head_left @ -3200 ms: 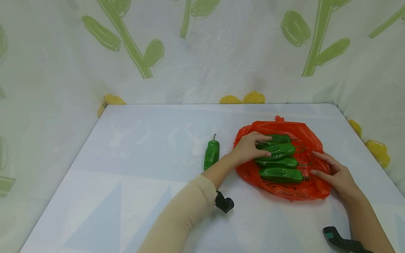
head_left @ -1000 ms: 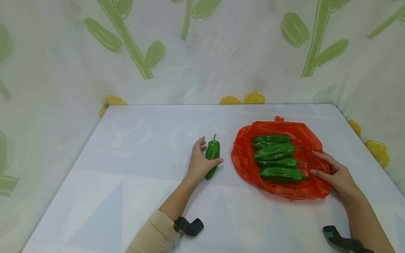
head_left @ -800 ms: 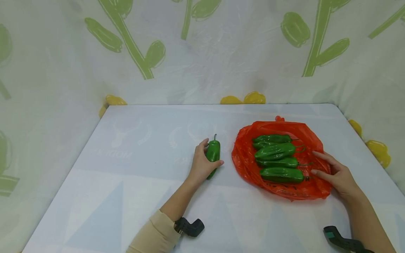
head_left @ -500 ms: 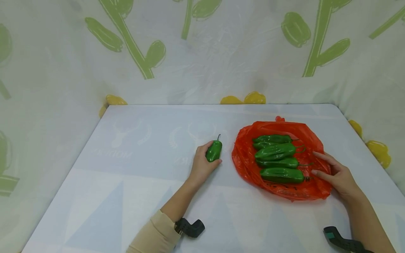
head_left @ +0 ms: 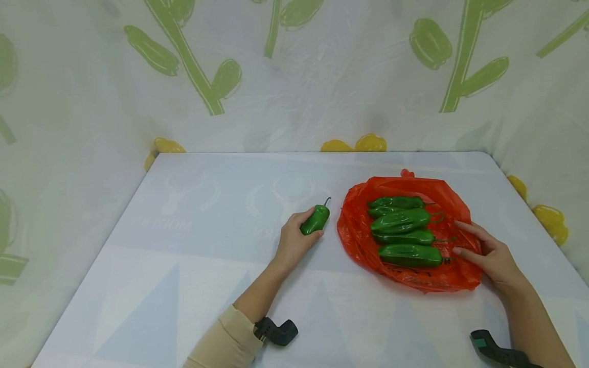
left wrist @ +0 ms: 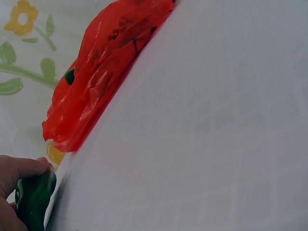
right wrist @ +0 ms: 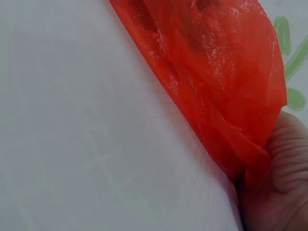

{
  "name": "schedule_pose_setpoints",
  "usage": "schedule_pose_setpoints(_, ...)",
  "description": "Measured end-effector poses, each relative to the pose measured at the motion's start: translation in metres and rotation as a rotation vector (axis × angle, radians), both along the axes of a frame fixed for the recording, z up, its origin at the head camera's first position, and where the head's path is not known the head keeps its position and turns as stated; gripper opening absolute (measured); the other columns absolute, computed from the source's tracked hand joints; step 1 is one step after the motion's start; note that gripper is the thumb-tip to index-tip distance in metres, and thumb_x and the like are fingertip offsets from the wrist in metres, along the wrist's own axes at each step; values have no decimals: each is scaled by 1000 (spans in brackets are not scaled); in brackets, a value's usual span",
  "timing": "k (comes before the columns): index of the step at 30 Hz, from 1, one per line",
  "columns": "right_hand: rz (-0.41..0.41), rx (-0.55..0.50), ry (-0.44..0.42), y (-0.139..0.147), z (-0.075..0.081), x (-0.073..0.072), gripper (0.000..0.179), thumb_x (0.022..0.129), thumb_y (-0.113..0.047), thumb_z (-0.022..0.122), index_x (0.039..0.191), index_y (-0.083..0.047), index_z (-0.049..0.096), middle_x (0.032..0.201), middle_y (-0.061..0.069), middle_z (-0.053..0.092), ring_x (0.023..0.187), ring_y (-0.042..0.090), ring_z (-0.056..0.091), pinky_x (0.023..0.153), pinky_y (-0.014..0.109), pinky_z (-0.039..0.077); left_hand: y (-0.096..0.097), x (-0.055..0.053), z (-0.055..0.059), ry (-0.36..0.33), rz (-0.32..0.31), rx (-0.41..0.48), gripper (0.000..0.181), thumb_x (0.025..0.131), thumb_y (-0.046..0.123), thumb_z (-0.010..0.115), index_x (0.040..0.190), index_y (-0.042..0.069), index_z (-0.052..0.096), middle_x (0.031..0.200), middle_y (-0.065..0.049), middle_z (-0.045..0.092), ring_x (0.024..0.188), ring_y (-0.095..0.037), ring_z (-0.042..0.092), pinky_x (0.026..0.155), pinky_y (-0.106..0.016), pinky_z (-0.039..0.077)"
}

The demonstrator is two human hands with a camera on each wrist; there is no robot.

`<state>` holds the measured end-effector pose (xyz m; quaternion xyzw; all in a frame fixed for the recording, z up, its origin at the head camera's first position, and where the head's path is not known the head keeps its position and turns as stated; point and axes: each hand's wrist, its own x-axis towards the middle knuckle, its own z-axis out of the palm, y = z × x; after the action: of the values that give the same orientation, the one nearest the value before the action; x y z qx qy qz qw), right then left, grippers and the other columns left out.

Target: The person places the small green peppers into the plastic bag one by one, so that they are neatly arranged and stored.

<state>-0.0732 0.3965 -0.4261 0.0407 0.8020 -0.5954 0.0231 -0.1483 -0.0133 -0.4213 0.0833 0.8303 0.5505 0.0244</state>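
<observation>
My left hand [head_left: 294, 240] grips a green pepper [head_left: 315, 220] around its lower part, between thumb and fingers. The pepper leans to the right, its stem end pointing up and away. In the left wrist view the same pepper [left wrist: 36, 199] shows at the lower left, under a fingertip. A red plastic bag [head_left: 359, 250] lies open to its right, with several green peppers [head_left: 409, 254] side by side in it, stems toward the right. My right hand [head_left: 494, 258] rests on the bag's right edge, thumb and forefinger extended over the rim. In the right wrist view, red film [right wrist: 226, 96] bunches against that hand.
Everything lies on a pale table [head_left: 207, 276] with blue triangle prints. A plastic curtain [head_left: 322, 92] printed with green plants hangs behind it and along both sides. Black wrist cameras [head_left: 278, 332] jut from both forearms near the front.
My left hand left the bagged peppers, moved left to the lone pepper and closed around it. The pepper's stem end has tipped to the right. The right hand and bag stay put.
</observation>
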Motion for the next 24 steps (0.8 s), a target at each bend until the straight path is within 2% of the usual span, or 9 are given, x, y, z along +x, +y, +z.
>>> schedule_pose_setpoints(9, 4, -3, -13, 0, 1, 0, 59, 93, -7, 57, 147, -22, 37, 152, -16, 22, 144, 10, 7, 79, 2, 42, 4, 0, 12, -18, -27, 42, 56, 82, 16, 71, 135, 15, 54, 127, -8, 57, 108, -23, 52, 87, -38, 50)
schedule_pose_setpoints(18, 7, 60, -43, 1, 2, 0, 60, 95, -11, 56, 148, -26, 33, 156, -15, 15, 146, 14, 4, 77, 3, 43, 18, -1, 27, -28, -87, 55, 56, 82, 16, 71, 135, 14, 53, 126, -8, 56, 108, -22, 52, 88, -36, 49)
schedule_pose_setpoints(24, 8, 16, -49, 1, 2, 1, 60, 94, -10, 56, 148, -25, 34, 155, -15, 17, 146, 14, 3, 77, 4, 44, 27, -1, 37, -25, -118, 73, 56, 83, 18, 70, 136, 16, 53, 126, -6, 56, 108, -19, 51, 89, -35, 49)
